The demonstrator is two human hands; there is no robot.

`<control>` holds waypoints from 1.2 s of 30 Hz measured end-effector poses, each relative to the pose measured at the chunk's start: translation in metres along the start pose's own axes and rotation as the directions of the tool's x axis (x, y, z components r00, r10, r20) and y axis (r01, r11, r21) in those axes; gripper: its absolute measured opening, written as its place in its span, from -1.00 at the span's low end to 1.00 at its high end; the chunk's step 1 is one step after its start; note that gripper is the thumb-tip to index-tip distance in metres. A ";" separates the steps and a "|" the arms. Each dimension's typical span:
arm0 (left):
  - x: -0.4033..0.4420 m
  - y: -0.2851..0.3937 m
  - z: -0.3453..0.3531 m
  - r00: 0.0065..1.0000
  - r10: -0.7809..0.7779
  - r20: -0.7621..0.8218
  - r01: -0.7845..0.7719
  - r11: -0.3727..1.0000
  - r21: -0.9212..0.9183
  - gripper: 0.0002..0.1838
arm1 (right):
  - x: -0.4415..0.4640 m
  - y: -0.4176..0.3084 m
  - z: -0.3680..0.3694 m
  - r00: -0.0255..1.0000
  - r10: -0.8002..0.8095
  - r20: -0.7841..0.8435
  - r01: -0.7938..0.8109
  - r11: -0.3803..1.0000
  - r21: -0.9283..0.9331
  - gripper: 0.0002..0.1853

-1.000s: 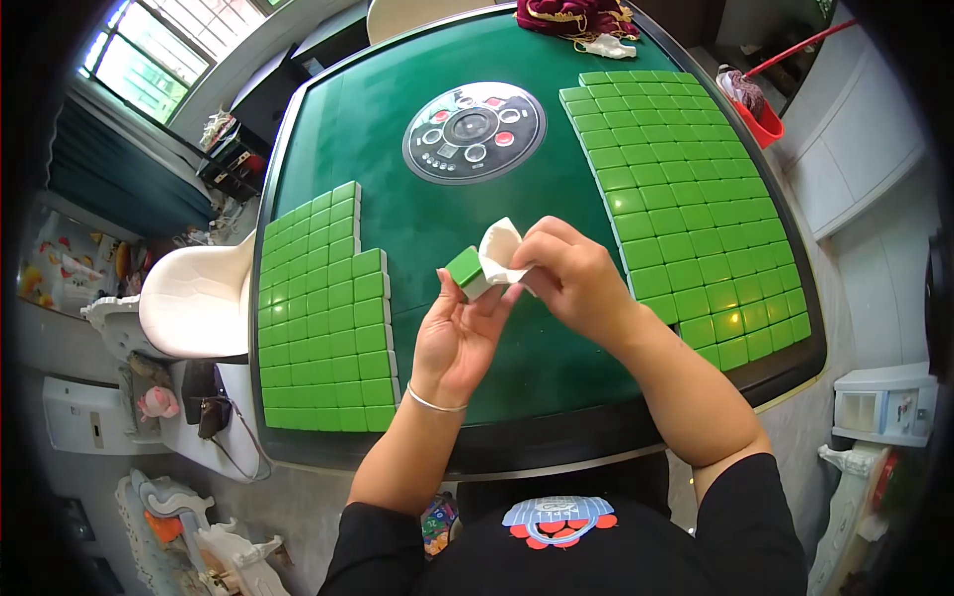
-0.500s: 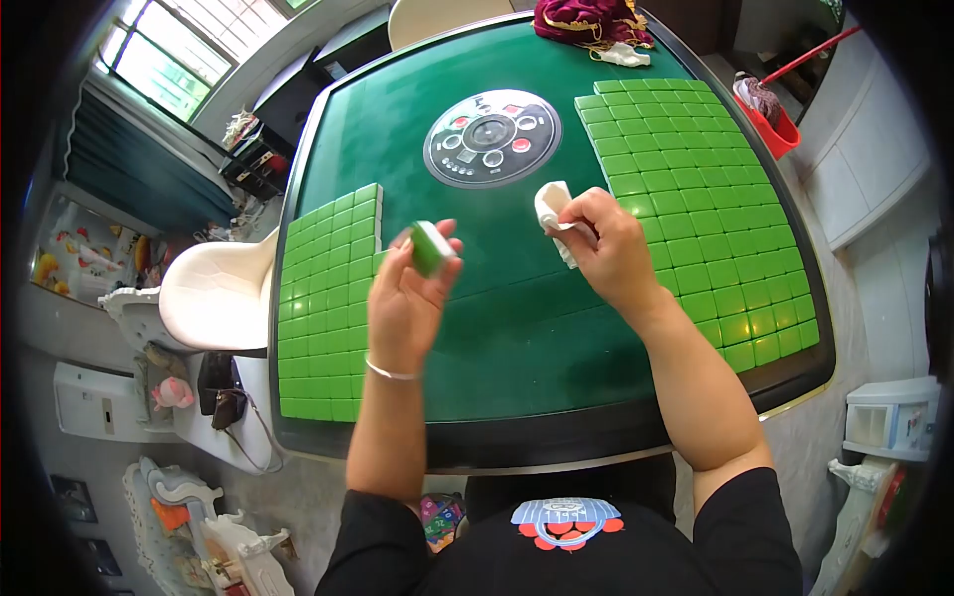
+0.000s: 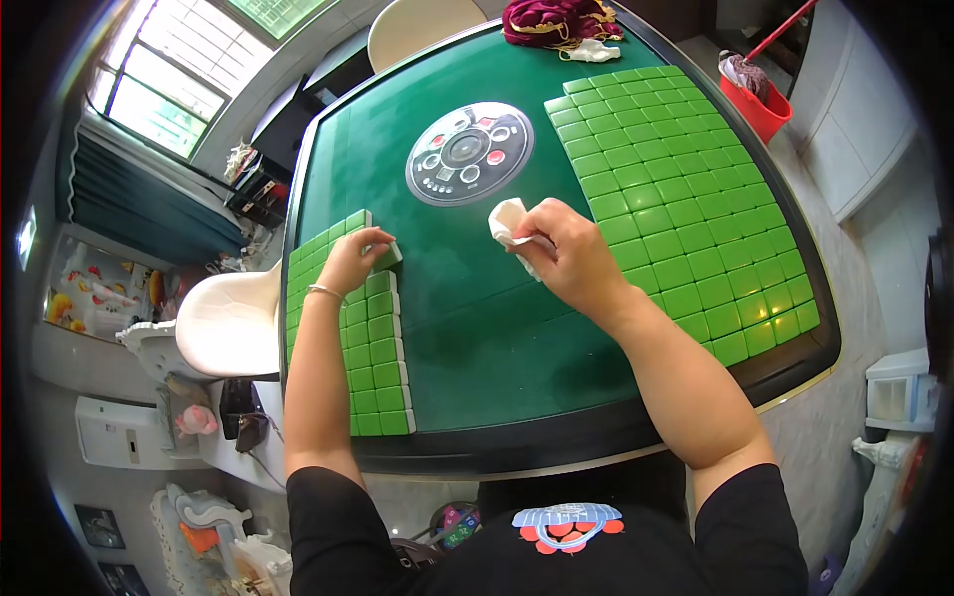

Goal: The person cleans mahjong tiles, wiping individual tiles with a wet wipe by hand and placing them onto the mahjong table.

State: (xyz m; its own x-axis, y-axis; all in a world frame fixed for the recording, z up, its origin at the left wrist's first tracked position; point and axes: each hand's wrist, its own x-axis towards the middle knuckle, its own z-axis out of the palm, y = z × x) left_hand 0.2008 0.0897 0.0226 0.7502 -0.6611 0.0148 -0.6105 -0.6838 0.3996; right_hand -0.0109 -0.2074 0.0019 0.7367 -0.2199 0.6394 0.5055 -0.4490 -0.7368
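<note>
My left hand (image 3: 356,260) reaches over the left block of green-backed mahjong tiles (image 3: 383,353). Its fingers curl over a mahjong tile (image 3: 396,252) at the block's inner edge, partly hidden by the hand. Above the green felt, right of the middle, my right hand (image 3: 563,248) pinches a crumpled white cloth or tissue (image 3: 508,218). A larger block of green-backed tiles (image 3: 686,214) lies in rows to the right of this hand.
The felt table (image 3: 467,338) has a round control panel (image 3: 467,152) in its middle. A maroon drawstring bag (image 3: 556,22) and a white crumpled piece (image 3: 591,51) lie at the far edge. Beside the table stand a cream chair (image 3: 229,323) and a red bucket (image 3: 757,104).
My left hand has moved left with a tile, from over the felt to the left block's edge. My right hand still pinches the white cloth. The view has shifted slightly.
</note>
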 end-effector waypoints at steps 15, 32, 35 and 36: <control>-0.011 0.210 0.098 0.870 0.457 -0.186 -0.492 0.829 -0.265 -0.49 | -0.027 -0.055 0.016 0.730 -0.677 0.092 0.681 0.732 -0.024 -0.89; -0.072 0.218 0.143 0.860 0.465 -0.209 -0.493 0.863 -0.108 -0.48 | -0.008 -0.032 -0.002 0.922 -0.368 -0.121 0.361 0.930 -0.072 -0.74; -0.073 0.207 0.115 0.951 0.295 -0.091 -0.309 0.898 -0.314 -0.49 | -0.011 -0.023 0.007 0.970 0.108 -0.218 -0.044 0.959 0.280 -0.85; -0.070 0.203 0.109 0.956 0.257 -0.141 -0.292 0.877 -0.380 -0.50 | -0.006 -0.030 0.004 0.960 0.191 -0.206 -0.104 0.923 0.370 -0.88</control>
State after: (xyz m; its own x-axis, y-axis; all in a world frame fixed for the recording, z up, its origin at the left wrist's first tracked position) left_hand -0.0032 -0.0363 0.0027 0.5960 -0.7644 0.2461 -0.6582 -0.2894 0.6950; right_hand -0.0286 -0.1891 0.0194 0.7109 -0.4757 0.5181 0.5561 -0.0709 -0.8281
